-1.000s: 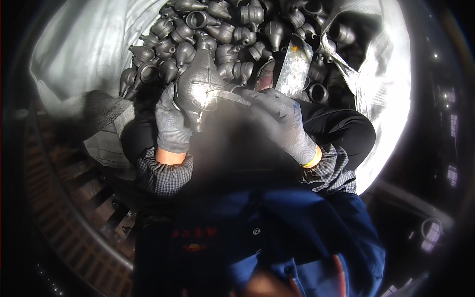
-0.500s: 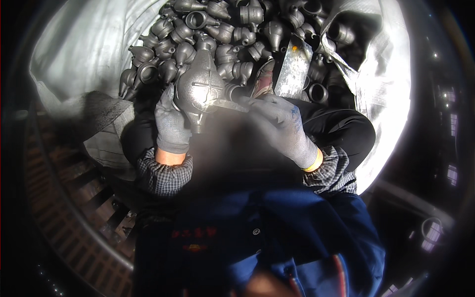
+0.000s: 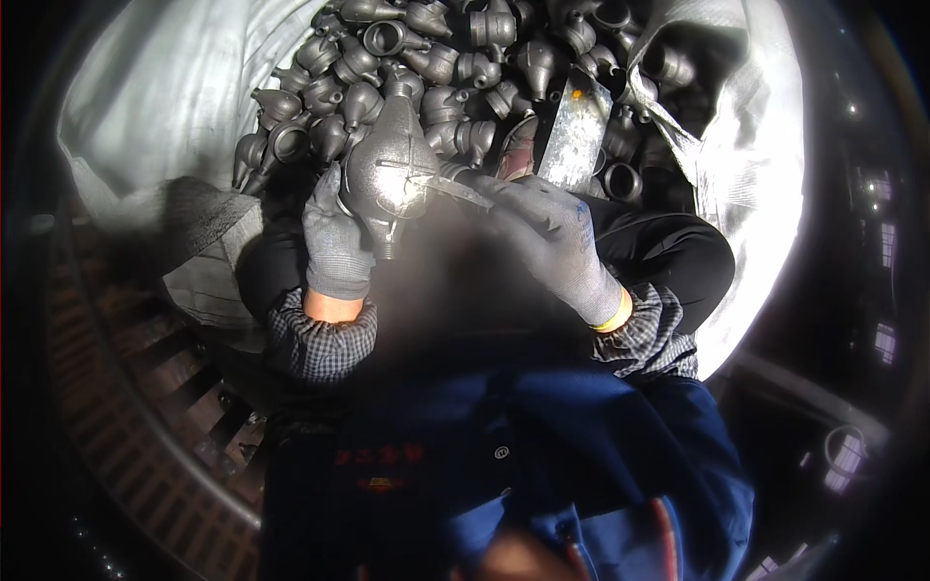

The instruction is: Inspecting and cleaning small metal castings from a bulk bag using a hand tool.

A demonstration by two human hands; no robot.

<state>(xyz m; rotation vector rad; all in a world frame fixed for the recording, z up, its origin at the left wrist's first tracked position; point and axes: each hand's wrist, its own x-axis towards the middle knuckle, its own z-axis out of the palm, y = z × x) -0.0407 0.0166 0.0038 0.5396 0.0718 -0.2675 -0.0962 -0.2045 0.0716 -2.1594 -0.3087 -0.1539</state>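
Observation:
My left hand [image 3: 336, 237], in a grey knit glove, is closed round the left side of a rounded grey metal casting [image 3: 389, 160] with narrow ends. The casting stands roughly upright, its thin neck pointing away from me. In my gloved right hand [image 3: 559, 242] is a narrow, flat metal strip that looks like a file [image 3: 463, 192]. The file's tip meets the bright, lit right side of the casting, near a raised seam. Its other end is hidden in my fingers.
Several similar castings [image 3: 434, 63] lie heaped beyond my hands inside a large white woven bag [image 3: 160, 126]. A flat metal plate [image 3: 573, 136] leans among them, beside a shoe [image 3: 518, 150]. Slatted brown racking [image 3: 145, 426] is at the lower left.
My right hand and the file have shifted slightly; the file now slopes down toward my hand, its tip a little higher on the casting. The left hand and casting stay nearly still.

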